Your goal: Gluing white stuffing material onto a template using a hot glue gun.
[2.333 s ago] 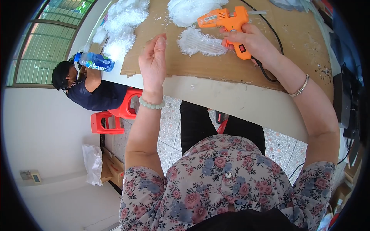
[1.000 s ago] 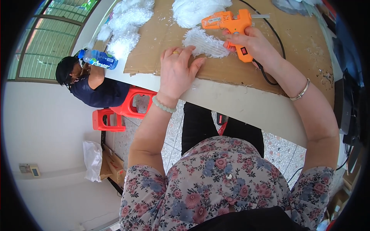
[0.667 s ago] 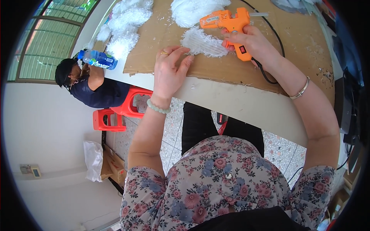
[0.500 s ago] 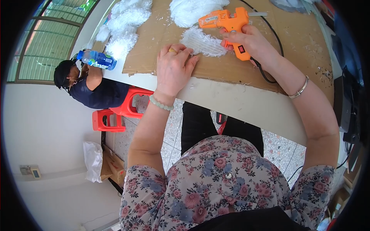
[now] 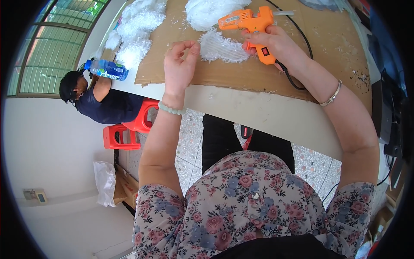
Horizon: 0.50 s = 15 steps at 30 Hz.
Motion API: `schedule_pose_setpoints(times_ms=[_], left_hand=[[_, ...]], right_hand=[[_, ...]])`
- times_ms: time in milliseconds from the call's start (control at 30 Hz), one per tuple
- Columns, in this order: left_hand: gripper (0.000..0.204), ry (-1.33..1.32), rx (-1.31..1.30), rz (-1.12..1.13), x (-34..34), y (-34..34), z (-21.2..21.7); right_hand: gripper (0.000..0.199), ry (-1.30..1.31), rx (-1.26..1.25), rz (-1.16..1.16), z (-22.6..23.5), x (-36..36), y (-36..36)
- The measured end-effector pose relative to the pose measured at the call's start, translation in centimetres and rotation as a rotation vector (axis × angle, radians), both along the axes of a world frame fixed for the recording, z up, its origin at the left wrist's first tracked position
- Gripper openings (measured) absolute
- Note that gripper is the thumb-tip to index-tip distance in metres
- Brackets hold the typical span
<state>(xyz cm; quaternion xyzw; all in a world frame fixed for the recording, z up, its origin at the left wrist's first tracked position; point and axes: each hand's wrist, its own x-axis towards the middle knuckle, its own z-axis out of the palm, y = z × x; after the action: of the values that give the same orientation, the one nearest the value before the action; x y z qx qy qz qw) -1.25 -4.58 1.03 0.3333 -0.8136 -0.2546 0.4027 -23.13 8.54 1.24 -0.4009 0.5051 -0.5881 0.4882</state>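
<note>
My right hand (image 5: 279, 46) is wrapped round the grip of an orange hot glue gun (image 5: 246, 19), whose nozzle points left. A clear glue stick (image 5: 283, 13) sticks out of its back end. Below the gun lies a flat piece of white netted fabric with frayed edges (image 5: 222, 46). Just left of that piece, my left hand (image 5: 181, 64) is raised with its fingers curled and the thumb brought against them in a pinch. Whatever the fingertips hold, if anything, is too small to make out.
Brown cardboard (image 5: 319, 64) covers much of the white table (image 5: 267, 112). Heaps of white fluffy fibre (image 5: 138, 26) and another white bundle (image 5: 211, 13) lie beyond. A blue-capped bottle (image 5: 108, 69) stands at the left. The gun's black cable (image 5: 308, 43) loops right. Another person (image 5: 105, 101) sits at left.
My left hand has moved left and lifted off the edge of the netted piece, its fingers curling. My right hand still holds the glue gun, shifted slightly left in the picture.
</note>
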Motion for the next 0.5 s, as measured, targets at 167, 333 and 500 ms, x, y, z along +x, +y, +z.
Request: schedule_pose_setpoints(times_ms=[167,333,500], left_hand=[[0.016,-0.384,-0.647,-0.177,-0.7,2.1,0.5],[0.022,-0.077,0.126,-0.163,-0.7,0.9,1.2],[0.034,0.274,0.324,-0.036,0.3,0.0,1.5]], right_hand=[[0.038,-0.004,0.006,-0.012,0.2,0.1,0.1],[0.038,-0.033,-0.011,0.000,-0.4,-0.1,-0.1],[0.036,-0.058,-0.034,0.007,0.3,0.0,0.5]])
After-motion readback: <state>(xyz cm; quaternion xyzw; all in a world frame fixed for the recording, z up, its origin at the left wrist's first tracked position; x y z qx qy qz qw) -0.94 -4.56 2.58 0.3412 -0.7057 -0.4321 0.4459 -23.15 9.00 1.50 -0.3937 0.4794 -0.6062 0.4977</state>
